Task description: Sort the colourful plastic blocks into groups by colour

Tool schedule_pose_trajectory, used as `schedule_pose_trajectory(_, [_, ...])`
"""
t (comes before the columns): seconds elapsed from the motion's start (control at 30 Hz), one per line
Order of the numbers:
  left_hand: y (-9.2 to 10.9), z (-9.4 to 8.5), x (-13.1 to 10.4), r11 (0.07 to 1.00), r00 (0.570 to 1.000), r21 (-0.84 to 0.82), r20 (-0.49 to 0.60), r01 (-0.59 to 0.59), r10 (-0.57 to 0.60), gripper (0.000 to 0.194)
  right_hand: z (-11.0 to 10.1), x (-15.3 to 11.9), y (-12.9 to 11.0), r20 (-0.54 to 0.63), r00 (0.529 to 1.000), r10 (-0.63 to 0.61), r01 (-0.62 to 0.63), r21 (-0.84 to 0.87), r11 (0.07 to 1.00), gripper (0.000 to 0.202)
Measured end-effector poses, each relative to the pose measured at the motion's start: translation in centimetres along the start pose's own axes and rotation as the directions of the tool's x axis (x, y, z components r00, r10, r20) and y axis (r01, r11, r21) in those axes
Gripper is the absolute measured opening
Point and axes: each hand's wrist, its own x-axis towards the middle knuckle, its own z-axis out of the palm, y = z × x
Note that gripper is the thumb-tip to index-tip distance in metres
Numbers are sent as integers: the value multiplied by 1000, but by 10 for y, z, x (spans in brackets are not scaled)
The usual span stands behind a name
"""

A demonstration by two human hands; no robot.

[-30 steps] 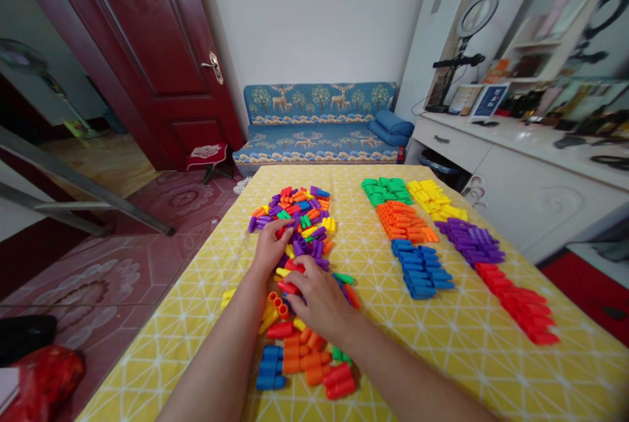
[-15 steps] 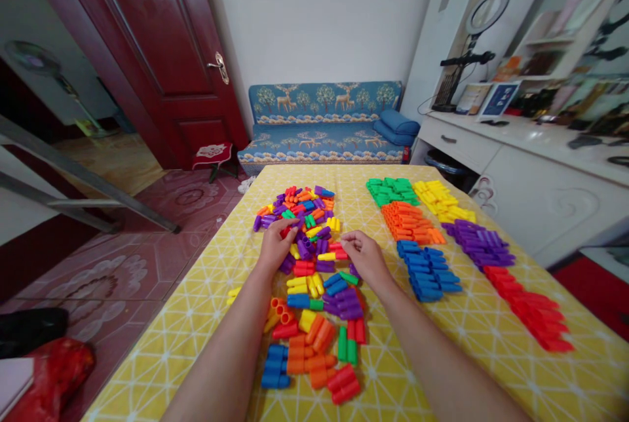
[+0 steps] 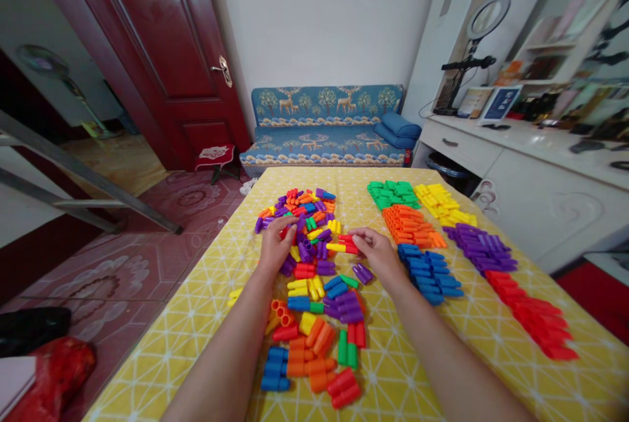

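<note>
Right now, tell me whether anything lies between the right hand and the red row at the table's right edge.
Yes. The right hand pinches a red piece by the mixed pile. Between it and the red row lie the blue group and the near end of the purple group, flat on the tablecloth.

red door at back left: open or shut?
Open. The red door is swung inward, its handle standing clear of the frame, and the floor of the next room shows through the gap at its left.

Mixed-colour plastic blocks [image 3: 314, 278], heaped mid-table
</note>
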Motion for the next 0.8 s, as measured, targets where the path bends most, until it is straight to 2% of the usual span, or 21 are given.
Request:
schedule_pose_trajectory(0.07, [17,-4,3,999,999,-26,19,-29,29,25,10,-6,-4,13,999,-36,36,11,999,33])
schedule_pose_trajectory(0.13, [36,-6,5,997,987,-68,153,-28,38,27,17,-10,-6,27,997,-74,73,25,997,30])
schedule_pose_trajectory(0.23, [61,-3,4,997,914,-71,402,-26,52,29,24,-14,-5,21,990,-136,135,59,989,26])
schedule_pose_trajectory(0.3, [69,1,3,998,863,-55,503,-26,50,32,26,-16,-5,10,986,-163,163,50,985,24])
schedule_pose_trajectory(0.33, [71,3,2,998,850,-52,524,-25,48,31,26,-16,-4,2,985,-174,174,35,984,23])
schedule_pose_trajectory(0.4, [70,6,2,999,856,-49,514,-22,45,26,27,-18,-4,-22,981,-194,194,-2,981,20])
schedule_pose_trajectory(0.5, [69,6,5,1000,901,-23,433,-11,20,18,29,-19,-3,-92,973,-211,208,-40,977,17])
schedule_pose_trajectory(0.57, [70,4,7,1000,917,0,399,-7,6,18,30,-19,-2,-143,968,-209,206,-35,978,17])
schedule_pose_trajectory(0.73, [76,4,6,995,877,70,481,-69,27,26,33,-20,-2,-157,964,-213,218,16,976,21])
schedule_pose_trajectory(0.8, [75,2,6,989,880,119,475,-93,25,22,31,-20,-2,-161,959,-233,234,-12,972,23])
